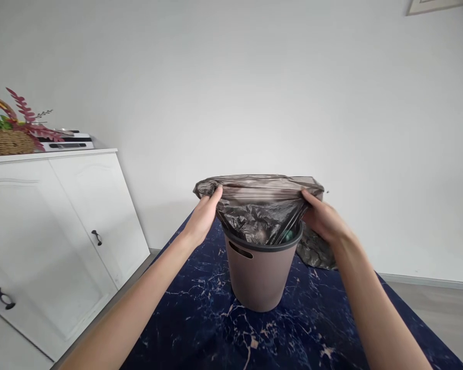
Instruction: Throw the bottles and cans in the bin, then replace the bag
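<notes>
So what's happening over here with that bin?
A person is holding a dark plastic bag stretched wide between both hands, the left hand and right hand gripping its opposite edges. The bag hangs into a brown bin standing on a dark blue marbled table. A white cabinet stands at the left.

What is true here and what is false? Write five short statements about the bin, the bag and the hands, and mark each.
1. Both hands grip the bag. True: left hand and right hand hold its stretched mouth.
2. The bin lies on its side. False: it stands upright.
3. The bin stands on a dark blue marbled table. True.
4. The bag's rim is folded down over the bin's rim. False: it is held above it.
5. The cabinet is black. False: it is white.
</notes>
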Tool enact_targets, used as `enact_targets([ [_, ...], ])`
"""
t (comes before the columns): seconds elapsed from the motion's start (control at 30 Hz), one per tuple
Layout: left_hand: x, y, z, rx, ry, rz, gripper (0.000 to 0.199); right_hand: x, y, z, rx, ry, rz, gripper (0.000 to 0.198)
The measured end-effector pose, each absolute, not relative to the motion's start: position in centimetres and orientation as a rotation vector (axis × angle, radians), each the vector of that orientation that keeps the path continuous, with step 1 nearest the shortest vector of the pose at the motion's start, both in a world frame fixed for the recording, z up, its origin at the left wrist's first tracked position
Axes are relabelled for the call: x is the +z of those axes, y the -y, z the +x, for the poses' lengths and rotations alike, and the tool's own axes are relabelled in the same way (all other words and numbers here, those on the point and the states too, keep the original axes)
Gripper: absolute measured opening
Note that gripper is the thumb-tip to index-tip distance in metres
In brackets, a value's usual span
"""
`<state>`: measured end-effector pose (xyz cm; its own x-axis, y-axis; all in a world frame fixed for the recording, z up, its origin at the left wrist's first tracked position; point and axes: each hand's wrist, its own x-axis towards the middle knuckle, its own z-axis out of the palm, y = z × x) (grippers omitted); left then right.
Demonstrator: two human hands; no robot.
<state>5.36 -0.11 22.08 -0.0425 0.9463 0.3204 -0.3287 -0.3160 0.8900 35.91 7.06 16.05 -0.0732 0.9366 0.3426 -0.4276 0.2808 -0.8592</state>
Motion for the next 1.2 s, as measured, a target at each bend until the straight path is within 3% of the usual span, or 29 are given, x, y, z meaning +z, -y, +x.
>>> enact_targets([
  [0.17,23.3,0.6,6.5,1.584,-0.612,1.161,0.028,17.3,-5.8,36.3,1.234,1.135,-0.411,0.043],
  [0.57,24.7,2.0,7.2,1.616,-0.501,1.080,0.028,18.4,-5.6,37.7,1.058,0.937,-0.100,0.019],
  [0.83,24.0,1.6,7.1,1.727,-0.510,1.219,0.030,17.8,-6.5,39.1,0.861,0.752,-0.475,0.041],
  [1.0,23.2,1.3,6.6,1.777,-0.549,1.266,0.027,18.1,-5.7,39.0,0.488,0.926,-0.612,0.053],
  [1.2,22.8,1.3,6.0,1.783,-0.587,1.346,0.029,16.8,-6.9,40.0,0.361,0.880,-0.643,0.049],
])
